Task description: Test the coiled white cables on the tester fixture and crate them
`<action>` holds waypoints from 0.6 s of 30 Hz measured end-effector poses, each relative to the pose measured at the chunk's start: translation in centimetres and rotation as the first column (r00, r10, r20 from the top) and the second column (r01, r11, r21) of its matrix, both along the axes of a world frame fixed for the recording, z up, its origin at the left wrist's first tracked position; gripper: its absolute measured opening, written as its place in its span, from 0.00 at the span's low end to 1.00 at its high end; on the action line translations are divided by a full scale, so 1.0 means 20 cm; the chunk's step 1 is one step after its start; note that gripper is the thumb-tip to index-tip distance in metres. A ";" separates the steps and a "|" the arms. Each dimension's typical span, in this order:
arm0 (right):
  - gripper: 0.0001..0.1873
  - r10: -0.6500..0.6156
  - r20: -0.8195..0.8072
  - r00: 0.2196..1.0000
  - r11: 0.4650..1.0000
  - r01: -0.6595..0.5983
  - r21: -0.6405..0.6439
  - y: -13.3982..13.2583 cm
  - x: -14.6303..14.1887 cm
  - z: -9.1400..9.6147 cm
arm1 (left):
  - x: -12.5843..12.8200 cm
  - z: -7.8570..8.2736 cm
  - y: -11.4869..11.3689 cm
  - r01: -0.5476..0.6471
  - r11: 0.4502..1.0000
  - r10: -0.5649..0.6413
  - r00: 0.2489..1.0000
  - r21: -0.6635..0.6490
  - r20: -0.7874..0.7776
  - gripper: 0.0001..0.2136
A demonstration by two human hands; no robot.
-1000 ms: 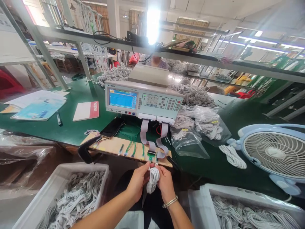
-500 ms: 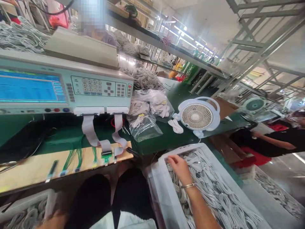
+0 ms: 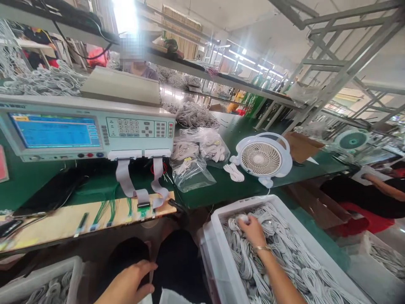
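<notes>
fingers [image 3: 252, 221] of my right hand [image 3: 255, 234] touch a white cable bundle [image 3: 243, 218] toward the far end of the right bin [image 3: 220, 238], grip unclear. my left hand [image 3: 131, 278], loosely open, is farther, by my lap [image 3: 177, 259].

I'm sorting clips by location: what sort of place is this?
Probably a cable workshop or factory: an instrument with a screen stands on a green bench, coiled cables fill a white bin under the right hand, and a cable heap lies farther back.

Pale grey cables [image 3: 292, 253], coiled in bundles, heaped inside white bin [image 3: 219, 249]
</notes>
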State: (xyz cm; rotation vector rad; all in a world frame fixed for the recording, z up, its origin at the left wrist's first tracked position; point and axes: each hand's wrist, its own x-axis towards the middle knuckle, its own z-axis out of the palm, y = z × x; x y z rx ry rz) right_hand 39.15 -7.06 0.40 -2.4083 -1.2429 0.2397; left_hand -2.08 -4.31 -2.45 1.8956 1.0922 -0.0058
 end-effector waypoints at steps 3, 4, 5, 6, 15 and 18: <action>0.17 -0.008 -0.122 0.993 0.993 0.022 0.119 -0.09 -0.02 0.20 | 0.01 0.01 0.00 -0.011 1.000 0.010 0.993 0.008 0.118 0.15; 0.17 0.031 -0.204 0.979 0.987 0.003 0.161 -0.11 -0.07 0.26 | 0.04 0.03 0.00 -0.026 1.000 0.026 0.985 -0.003 0.172 0.15; 0.16 0.099 -0.325 0.940 0.978 -0.031 0.208 -0.12 -0.15 0.31 | 0.08 0.07 0.00 -0.047 0.999 0.052 0.970 -0.025 0.239 0.15; 0.14 0.191 -0.457 0.869 0.968 -0.091 0.232 -0.11 -0.25 0.34 | 0.13 0.11 0.00 -0.069 0.995 0.087 0.943 -0.066 0.320 0.16; 0.11 0.633 -0.527 0.567 0.769 -0.540 0.342 0.08 -0.97 0.32 | 0.26 0.28 0.01 -0.111 0.650 0.660 0.573 -0.752 0.486 0.19; 0.14 0.829 -0.149 0.539 0.558 -0.779 0.287 0.08 -1.08 0.32 | 0.15 0.18 0.05 -0.095 0.422 0.801 0.504 -0.901 0.322 0.20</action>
